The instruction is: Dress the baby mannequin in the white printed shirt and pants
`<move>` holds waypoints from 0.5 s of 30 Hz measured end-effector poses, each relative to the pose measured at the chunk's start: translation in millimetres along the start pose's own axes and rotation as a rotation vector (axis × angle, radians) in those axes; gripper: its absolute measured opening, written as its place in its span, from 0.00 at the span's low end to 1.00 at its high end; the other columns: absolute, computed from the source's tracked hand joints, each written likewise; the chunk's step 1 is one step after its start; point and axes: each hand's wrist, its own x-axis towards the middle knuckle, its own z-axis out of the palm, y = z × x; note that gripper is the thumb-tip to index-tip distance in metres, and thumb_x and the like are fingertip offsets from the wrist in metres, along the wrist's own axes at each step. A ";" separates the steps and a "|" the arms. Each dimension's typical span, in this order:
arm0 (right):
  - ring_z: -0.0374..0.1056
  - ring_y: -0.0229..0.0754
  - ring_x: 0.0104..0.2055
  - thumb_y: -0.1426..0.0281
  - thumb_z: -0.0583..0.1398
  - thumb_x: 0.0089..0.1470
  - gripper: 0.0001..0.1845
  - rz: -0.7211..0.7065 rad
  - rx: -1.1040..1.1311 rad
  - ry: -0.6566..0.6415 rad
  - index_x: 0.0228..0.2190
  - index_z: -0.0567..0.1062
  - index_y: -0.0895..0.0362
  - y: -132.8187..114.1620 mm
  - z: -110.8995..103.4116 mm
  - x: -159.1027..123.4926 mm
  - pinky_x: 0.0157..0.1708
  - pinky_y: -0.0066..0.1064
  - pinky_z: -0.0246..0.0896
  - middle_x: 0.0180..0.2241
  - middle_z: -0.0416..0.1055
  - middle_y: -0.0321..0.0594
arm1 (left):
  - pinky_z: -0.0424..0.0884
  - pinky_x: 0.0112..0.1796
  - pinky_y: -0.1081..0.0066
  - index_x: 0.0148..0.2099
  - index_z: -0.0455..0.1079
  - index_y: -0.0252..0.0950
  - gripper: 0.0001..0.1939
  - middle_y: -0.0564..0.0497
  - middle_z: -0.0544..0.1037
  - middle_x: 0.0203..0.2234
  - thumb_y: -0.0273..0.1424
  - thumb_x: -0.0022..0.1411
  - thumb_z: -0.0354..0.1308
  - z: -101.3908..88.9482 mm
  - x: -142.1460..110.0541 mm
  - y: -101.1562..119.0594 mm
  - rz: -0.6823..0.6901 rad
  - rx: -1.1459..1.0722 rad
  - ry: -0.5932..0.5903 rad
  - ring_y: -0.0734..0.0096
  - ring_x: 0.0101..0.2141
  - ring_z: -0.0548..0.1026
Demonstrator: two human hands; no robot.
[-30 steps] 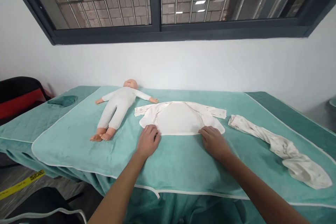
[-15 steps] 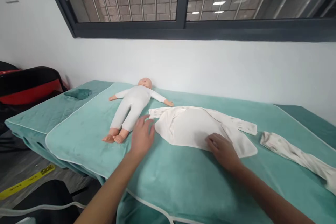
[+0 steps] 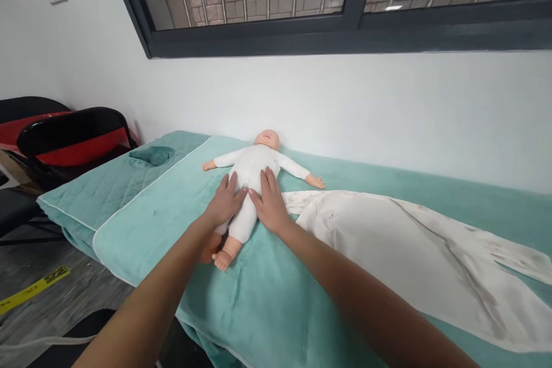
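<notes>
A baby doll (image 3: pixel 253 168) in a white one-piece suit lies on its back on the teal mat (image 3: pixel 164 207), head toward the wall, arms spread. My left hand (image 3: pixel 225 201) rests against the doll's left side at the hip, fingers stretched along the body. My right hand (image 3: pixel 269 201) lies on the other side of the torso, fingers extended. Both hands flank the doll without lifting it. A white baby garment (image 3: pixel 388 241) is spread flat on the mat just right of the doll.
The padded table (image 3: pixel 107 181) has a face hole (image 3: pixel 153 155) at its left end and stands against a white wall under a barred window. Black and red chairs (image 3: pixel 69 138) sit at the left. Yellow tape (image 3: pixel 32 290) marks the floor.
Both hands left the lower edge of the white garment and moved left onto the doll's sides. The view swung left, so the second crumpled garment dropped out of sight.
</notes>
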 end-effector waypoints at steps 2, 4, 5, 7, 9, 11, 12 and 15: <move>0.34 0.49 0.71 0.57 0.47 0.64 0.37 0.052 -0.066 -0.005 0.65 0.51 0.69 2.1 7.4 27.7 0.67 0.43 0.38 0.69 0.42 0.56 | 0.53 0.62 0.50 0.70 0.47 0.28 0.43 0.33 0.51 0.67 0.48 0.60 0.53 -2.5 13.1 -5.7 -0.020 -0.189 -0.028 0.45 0.67 0.50; 0.34 0.50 0.71 0.56 0.47 0.64 0.38 0.145 -0.110 -0.009 0.65 0.49 0.69 8.2 8.4 55.0 0.67 0.43 0.36 0.68 0.43 0.57 | 0.60 0.60 0.54 0.69 0.50 0.32 0.43 0.37 0.59 0.65 0.50 0.59 0.54 -4.5 23.4 -12.2 -0.012 -0.383 -0.057 0.47 0.64 0.59; 0.36 0.51 0.71 0.55 0.47 0.63 0.39 0.194 -0.124 -0.010 0.65 0.49 0.69 12.0 7.5 68.4 0.67 0.44 0.36 0.68 0.44 0.57 | 0.64 0.57 0.56 0.68 0.54 0.33 0.41 0.39 0.64 0.62 0.51 0.59 0.54 -4.7 27.5 -15.3 -0.001 -0.475 -0.074 0.49 0.60 0.65; 0.40 0.54 0.70 0.53 0.48 0.62 0.39 0.294 -0.138 -0.011 0.64 0.52 0.67 20.1 4.8 94.0 0.66 0.45 0.36 0.67 0.48 0.57 | 0.71 0.51 0.58 0.63 0.63 0.34 0.37 0.40 0.74 0.54 0.52 0.60 0.53 -3.4 34.5 -20.2 0.013 -0.644 -0.098 0.51 0.52 0.74; 0.46 0.56 0.68 0.51 0.50 0.60 0.40 0.416 -0.136 -0.023 0.62 0.56 0.67 27.8 2.7 117.9 0.65 0.46 0.37 0.64 0.54 0.59 | 0.73 0.48 0.57 0.59 0.68 0.31 0.35 0.40 0.79 0.47 0.52 0.60 0.54 -0.2 41.1 -22.5 0.003 -0.814 -0.112 0.50 0.47 0.77; 0.51 0.60 0.65 0.49 0.51 0.58 0.41 0.519 -0.127 -0.046 0.60 0.57 0.68 35.0 1.9 139.9 0.64 0.48 0.39 0.61 0.59 0.61 | 0.73 0.47 0.55 0.57 0.70 0.29 0.34 0.39 0.80 0.44 0.51 0.59 0.56 3.6 48.4 -22.8 -0.015 -0.956 -0.152 0.49 0.45 0.78; 0.53 0.61 0.64 0.49 0.51 0.58 0.43 0.552 -0.121 -0.060 0.61 0.55 0.69 38.3 1.9 150.3 0.63 0.50 0.40 0.59 0.61 0.62 | 0.73 0.46 0.55 0.57 0.70 0.29 0.34 0.39 0.80 0.44 0.51 0.58 0.56 5.4 52.2 -22.8 -0.024 -1.008 -0.183 0.48 0.44 0.78; 0.57 0.62 0.62 0.51 0.54 0.57 0.49 0.599 -0.095 -0.102 0.65 0.44 0.73 47.8 2.1 178.4 0.61 0.52 0.46 0.58 0.63 0.64 | 0.75 0.43 0.55 0.56 0.70 0.32 0.34 0.40 0.80 0.43 0.51 0.56 0.58 9.7 62.8 -24.8 -0.063 -1.135 -0.290 0.47 0.44 0.78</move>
